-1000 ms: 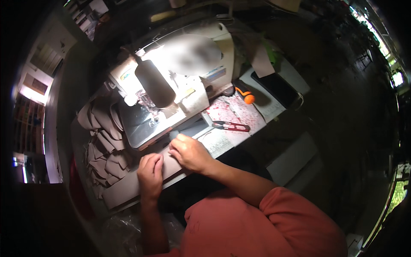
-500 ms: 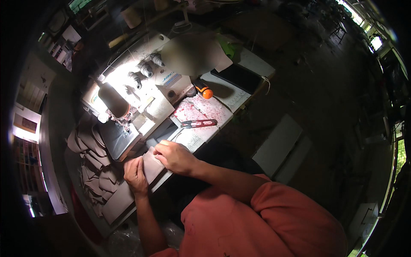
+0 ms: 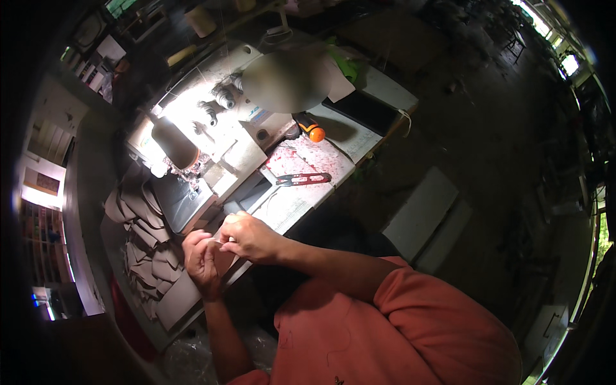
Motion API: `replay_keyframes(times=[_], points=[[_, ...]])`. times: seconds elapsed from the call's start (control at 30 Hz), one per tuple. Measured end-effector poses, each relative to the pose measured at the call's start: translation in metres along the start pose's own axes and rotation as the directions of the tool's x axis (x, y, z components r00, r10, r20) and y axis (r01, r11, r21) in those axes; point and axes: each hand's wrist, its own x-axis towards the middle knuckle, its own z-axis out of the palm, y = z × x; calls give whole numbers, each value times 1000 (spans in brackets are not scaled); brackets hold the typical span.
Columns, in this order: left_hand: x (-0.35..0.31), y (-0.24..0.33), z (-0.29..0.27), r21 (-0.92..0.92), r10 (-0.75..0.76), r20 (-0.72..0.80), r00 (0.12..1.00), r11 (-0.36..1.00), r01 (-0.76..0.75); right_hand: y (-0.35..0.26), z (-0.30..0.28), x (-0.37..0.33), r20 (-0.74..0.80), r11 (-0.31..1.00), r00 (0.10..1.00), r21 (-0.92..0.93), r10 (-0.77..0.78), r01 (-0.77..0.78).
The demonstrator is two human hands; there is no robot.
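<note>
My left hand [image 3: 203, 264] and my right hand [image 3: 249, 237] are close together at the front edge of a sewing machine table. Both have their fingers pinched on a small pale pinkish-grey fabric piece [image 3: 224, 262]. Much of the piece is hidden behind my fingers, and part of it shows below them. Just beyond my hands stands the white sewing machine [image 3: 260, 138], its needle area brightly lit. Red-handled thread snips [image 3: 304, 179] lie on the table to the right, well apart from my right hand.
Stacked, curled fabric pieces [image 3: 153, 260] fill the table's left side. A screwdriver with an orange and black handle [image 3: 314, 131] lies by the machine. Farther right are a flat black panel [image 3: 355, 114] and a bright green item [image 3: 347, 67]. A white board [image 3: 420, 208] stands lower right.
My hands have drawn closer together, the right one moving slightly left. The fabric piece shows less between them. The whole view has shifted slightly.
</note>
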Motion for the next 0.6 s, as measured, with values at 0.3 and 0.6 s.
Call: replay_keyframes(times=[0.3, 0.6], points=[[-93, -24, -66, -956, -591, 247, 768, -20, 292, -50, 10, 19, 111, 845, 970, 478, 215, -242], [-105, -67, -187, 272, -267, -564, 781, 834, 481, -28, -13, 0, 404, 335, 753, 714, 519, -614]])
